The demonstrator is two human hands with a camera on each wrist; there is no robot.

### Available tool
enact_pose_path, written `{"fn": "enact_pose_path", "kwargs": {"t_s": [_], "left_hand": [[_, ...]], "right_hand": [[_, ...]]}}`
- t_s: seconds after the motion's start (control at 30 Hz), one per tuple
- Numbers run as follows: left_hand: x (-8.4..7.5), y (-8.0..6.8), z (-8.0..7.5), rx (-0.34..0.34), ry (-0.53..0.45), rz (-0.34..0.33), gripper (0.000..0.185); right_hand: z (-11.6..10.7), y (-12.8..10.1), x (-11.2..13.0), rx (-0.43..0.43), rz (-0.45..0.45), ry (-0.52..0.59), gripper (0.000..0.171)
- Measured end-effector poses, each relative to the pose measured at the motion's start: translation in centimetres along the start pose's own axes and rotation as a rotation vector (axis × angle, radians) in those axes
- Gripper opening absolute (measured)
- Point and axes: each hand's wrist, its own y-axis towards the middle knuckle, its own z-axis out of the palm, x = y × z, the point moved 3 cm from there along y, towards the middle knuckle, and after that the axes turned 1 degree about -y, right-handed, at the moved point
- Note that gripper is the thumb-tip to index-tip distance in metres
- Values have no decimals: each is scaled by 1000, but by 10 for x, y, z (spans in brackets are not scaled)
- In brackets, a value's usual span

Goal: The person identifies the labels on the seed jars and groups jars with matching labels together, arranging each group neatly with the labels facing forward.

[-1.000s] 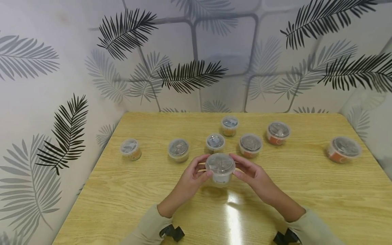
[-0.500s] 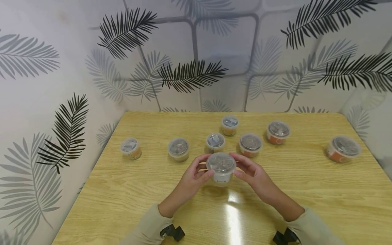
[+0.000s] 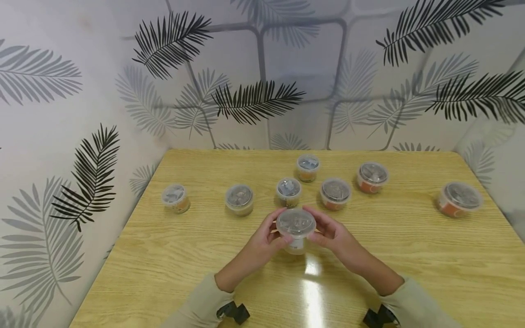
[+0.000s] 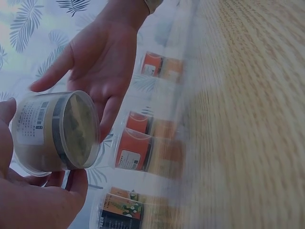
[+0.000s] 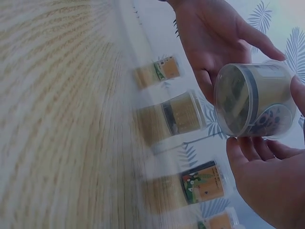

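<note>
A round clear plastic tub with a translucent lid [image 3: 295, 222] is held over the table, roughly upright, between both hands. My left hand [image 3: 262, 240] holds its left side, thumb at the front and fingers round the back. On the opposite side my right hand [image 3: 337, 239] holds it the same way. In the left wrist view the tub [image 4: 50, 133] shows pale brown contents, a dark band near one end and a white barcode label. A blue print shows on the tub [image 5: 259, 100] in the right wrist view. Table reflections appear beneath it.
Directly behind the hands stand a small tub [image 3: 289, 191] and a red-labelled tub [image 3: 335, 195]. Another small tub [image 3: 308, 167] and a red-labelled one [image 3: 372, 177] are farther back. Two tubs, a pale one [image 3: 239, 199] and a small one [image 3: 175, 198], stand left; one [image 3: 459, 199] stands far right.
The held tub and both hands have come slightly nearer to me, and the hands sit a little closer together round it. The other tubs have stayed where they were.
</note>
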Motion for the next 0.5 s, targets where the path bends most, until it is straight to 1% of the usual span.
{"fn": "enact_pose_path", "kwargs": {"t_s": [0.07, 0.13, 0.3, 0.37, 0.4, 0.5], "left_hand": [[-6, -1, 2, 4, 27, 22, 69], [-6, 0, 2, 6, 49, 39, 72], [12, 4, -2, 5, 87, 46, 75], [14, 4, -2, 2, 93, 53, 76], [14, 4, -3, -1, 95, 59, 77], [2, 1, -1, -15, 75, 41, 74]], "right_hand": [[2, 1, -1, 10, 5, 9, 61], [3, 1, -1, 27, 5, 19, 62], [6, 1, -3, 50, 10, 44, 65], [6, 1, -3, 51, 14, 49, 66], [5, 1, -3, 53, 13, 50, 66], [4, 1, -3, 48, 8, 33, 64]]}}
